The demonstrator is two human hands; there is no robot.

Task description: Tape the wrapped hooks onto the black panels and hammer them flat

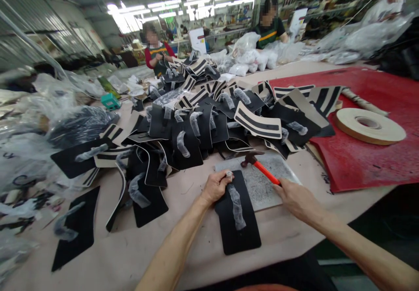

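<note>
My left hand [215, 186] is closed round a short metal punch [229, 174], whose round top shows above the fingers. The punch stands at the far end of a black panel [240, 236], and its lower tip is hidden. A plastic-wrapped handle [236, 208] runs along the panel. Under the panel's far part lies a grey, speckled slab [268, 190]. My right hand [293, 197] grips a claw hammer [266, 172] by its orange-red handle. The dark hammer head is over the slab, to the right of the punch and apart from it.
A heap of similar panels [190, 147], some showing beige backs with black strips, spreads beyond my hands. On the right, a large tape roll [369, 125] rests on a red sheet [353, 164]. Plastic bags [75, 121] crowd the left. Co-workers [270, 25] are across the table.
</note>
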